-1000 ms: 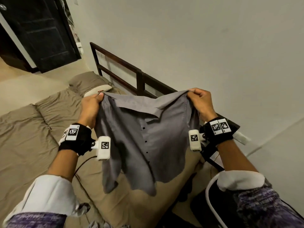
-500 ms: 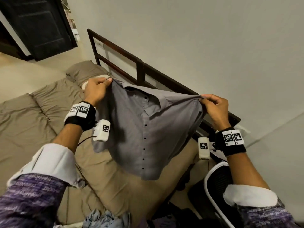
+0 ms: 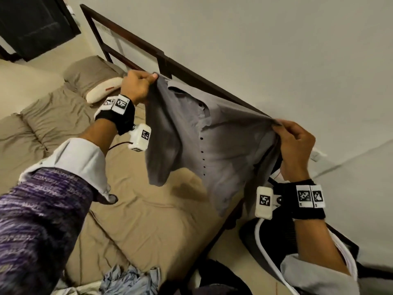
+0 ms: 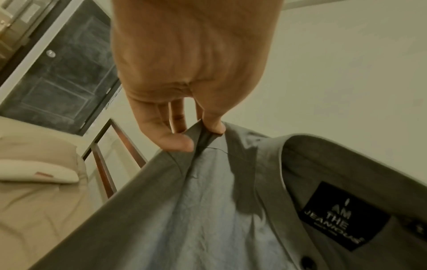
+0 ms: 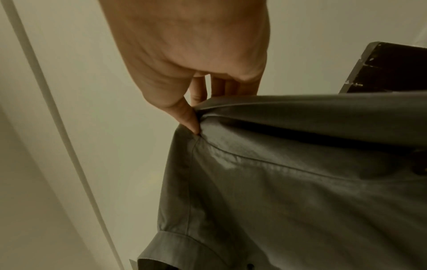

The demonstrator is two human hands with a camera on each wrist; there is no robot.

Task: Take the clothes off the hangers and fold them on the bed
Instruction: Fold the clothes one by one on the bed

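— Shirt's where?
— Grey button-up shirt (image 3: pixel 214 145) hangs over the bed (image 3: pixel 138 209); my left hand (image 3: pixel 138 86) and right hand (image 3: pixel 297 141), spread apart, each pinch a shoulder seam
— Handling?
— Light, limp, probably creases; shoulders seem the best hold

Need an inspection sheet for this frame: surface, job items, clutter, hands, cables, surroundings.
Surface: bed with tan sheet, creased.
Job's things: grey button-up shirt, off any hanger, held spread in the air above the bed; no hanger seen.
Clutter: crumpled pale blue clothes at the near edge; tan pillow and cream cushion at the far end.
Grippers: left hand and right hand each pinch a shoulder.
Cables: dark cord at the left wrist camera.
Surroundings: dark wooden bed rail, white wall, dark door.
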